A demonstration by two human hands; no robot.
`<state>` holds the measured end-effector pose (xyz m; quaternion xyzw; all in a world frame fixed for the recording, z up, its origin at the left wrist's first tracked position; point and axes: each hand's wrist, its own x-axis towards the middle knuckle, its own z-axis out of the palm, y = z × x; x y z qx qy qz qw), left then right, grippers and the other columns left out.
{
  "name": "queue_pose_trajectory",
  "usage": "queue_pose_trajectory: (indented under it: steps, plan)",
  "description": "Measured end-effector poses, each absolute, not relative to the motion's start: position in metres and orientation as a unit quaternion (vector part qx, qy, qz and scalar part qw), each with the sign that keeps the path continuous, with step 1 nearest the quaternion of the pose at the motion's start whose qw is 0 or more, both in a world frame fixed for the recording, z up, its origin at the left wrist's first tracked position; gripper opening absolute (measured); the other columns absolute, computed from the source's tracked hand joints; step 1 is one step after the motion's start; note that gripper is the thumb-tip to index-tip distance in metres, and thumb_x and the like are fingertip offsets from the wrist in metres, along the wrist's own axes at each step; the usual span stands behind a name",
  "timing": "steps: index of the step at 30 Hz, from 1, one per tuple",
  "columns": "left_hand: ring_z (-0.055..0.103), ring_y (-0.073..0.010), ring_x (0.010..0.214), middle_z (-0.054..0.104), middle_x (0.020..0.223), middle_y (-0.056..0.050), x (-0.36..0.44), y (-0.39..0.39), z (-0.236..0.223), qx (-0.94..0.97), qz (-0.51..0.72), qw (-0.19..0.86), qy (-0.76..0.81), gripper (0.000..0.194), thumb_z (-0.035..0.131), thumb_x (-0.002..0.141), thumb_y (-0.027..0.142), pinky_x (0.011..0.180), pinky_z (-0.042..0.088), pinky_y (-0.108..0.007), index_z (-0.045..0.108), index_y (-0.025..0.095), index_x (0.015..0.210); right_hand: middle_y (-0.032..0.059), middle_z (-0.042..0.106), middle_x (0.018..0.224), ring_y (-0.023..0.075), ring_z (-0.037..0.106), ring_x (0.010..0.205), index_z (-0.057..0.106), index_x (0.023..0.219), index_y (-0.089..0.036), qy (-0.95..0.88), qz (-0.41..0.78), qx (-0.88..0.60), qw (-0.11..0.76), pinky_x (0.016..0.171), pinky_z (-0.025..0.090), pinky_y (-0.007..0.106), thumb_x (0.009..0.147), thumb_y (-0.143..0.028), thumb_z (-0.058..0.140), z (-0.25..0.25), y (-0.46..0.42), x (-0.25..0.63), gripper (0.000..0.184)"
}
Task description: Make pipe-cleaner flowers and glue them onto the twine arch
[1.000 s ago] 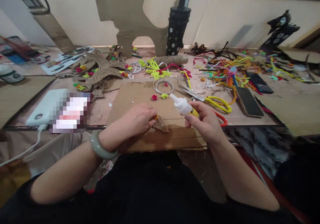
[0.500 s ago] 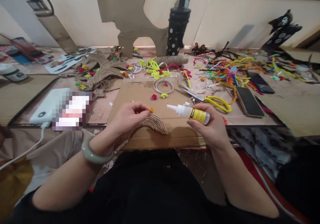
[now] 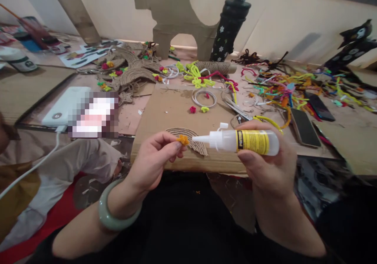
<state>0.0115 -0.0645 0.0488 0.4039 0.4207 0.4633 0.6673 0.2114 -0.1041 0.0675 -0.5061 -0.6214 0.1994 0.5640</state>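
Between thumb and forefinger, my left hand (image 3: 157, 156) pinches a small orange yarn flower (image 3: 183, 140). My right hand (image 3: 269, 165) is wrapped round a clear glue bottle (image 3: 255, 141) with a yellow label, held sideways. Its white nozzle (image 3: 202, 139) points left, close to the flower; whether the two touch I cannot tell. Just behind my left fingers, a curved piece of coiled twine (image 3: 196, 142) lies on the cardboard (image 3: 165, 110), partly hidden. Farther back on the cardboard lie a pink flower (image 3: 192, 109), a yellow flower (image 3: 205, 109) and a white ring (image 3: 204, 98).
Scissors (image 3: 240, 110) lie right of the cardboard. Phones (image 3: 304, 127) and a heap of coloured yarn (image 3: 287, 87) are farther right. At left sit a white power bank (image 3: 67, 106) and twine pieces (image 3: 135, 75). A black flowered bottle (image 3: 228, 32) stands behind.
My left hand has lifted the orange flower off the coiled twine. The glue bottle has come up closer, its nozzle now near the flower. The view has shifted.
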Motion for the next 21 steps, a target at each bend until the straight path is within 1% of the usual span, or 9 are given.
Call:
queue_pose_trajectory:
  steps: [3, 6, 12, 16, 21]
  plan:
    - [0.054, -0.0083, 0.051, 0.067, 0.058, 0.000, 0.011, -0.067, 0.045, 0.382, 0.461, 0.681, 0.421, 0.012, 0.072, 0.064, 0.021, 0.046, 0.037, -0.019, 0.061, 0.017, 0.065, 0.0035, 0.064, 0.079, 0.0204, 0.058, 0.061, 0.064, 0.092, -0.033, -0.657, 0.191, -0.517, 0.514, 0.051, 0.046, 0.036, 0.076, -0.053, 0.067, 0.078, -0.105, 0.209, 0.026]
    - [0.053, -0.0074, 0.050, 0.067, 0.059, 0.000, 0.010, -0.067, 0.043, 0.371, 0.463, 0.688, 0.417, 0.012, 0.072, 0.064, 0.021, 0.046, 0.037, -0.018, 0.062, 0.017, 0.065, 0.0040, 0.065, 0.080, 0.0218, 0.059, 0.062, 0.064, 0.092, -0.035, -0.676, 0.180, -0.519, 0.492, 0.051, 0.047, 0.038, 0.076, -0.053, 0.067, 0.083, -0.106, 0.207, 0.025]
    - [0.052, -0.0063, 0.051, 0.066, 0.059, 0.001, 0.006, -0.071, 0.040, 0.378, 0.459, 0.700, 0.396, 0.007, 0.070, 0.069, 0.020, 0.047, 0.038, -0.017, 0.065, 0.017, 0.065, 0.0032, 0.065, 0.081, 0.0218, 0.059, 0.064, 0.064, 0.094, -0.036, -0.685, 0.160, -0.518, 0.487, 0.054, 0.047, 0.039, 0.075, -0.050, 0.069, 0.080, -0.106, 0.202, 0.024]
    - [0.049, -0.0066, 0.050, 0.065, 0.058, 0.002, 0.005, -0.072, 0.039, 0.376, 0.458, 0.702, 0.395, 0.007, 0.070, 0.068, 0.019, 0.046, 0.036, -0.018, 0.065, 0.017, 0.064, 0.0024, 0.066, 0.080, 0.0219, 0.059, 0.064, 0.064, 0.094, -0.036, -0.688, 0.154, -0.515, 0.488, 0.054, 0.046, 0.039, 0.075, -0.048, 0.070, 0.080, -0.106, 0.198, 0.022]
    - [0.050, -0.0063, 0.051, 0.065, 0.059, 0.001, 0.004, -0.072, 0.038, 0.366, 0.455, 0.710, 0.393, 0.008, 0.071, 0.069, 0.020, 0.047, 0.036, -0.017, 0.065, 0.017, 0.064, 0.0012, 0.066, 0.076, 0.0209, 0.059, 0.064, 0.065, 0.093, -0.037, -0.680, 0.146, -0.511, 0.506, 0.055, 0.046, 0.039, 0.076, -0.046, 0.071, 0.080, -0.106, 0.194, 0.020]
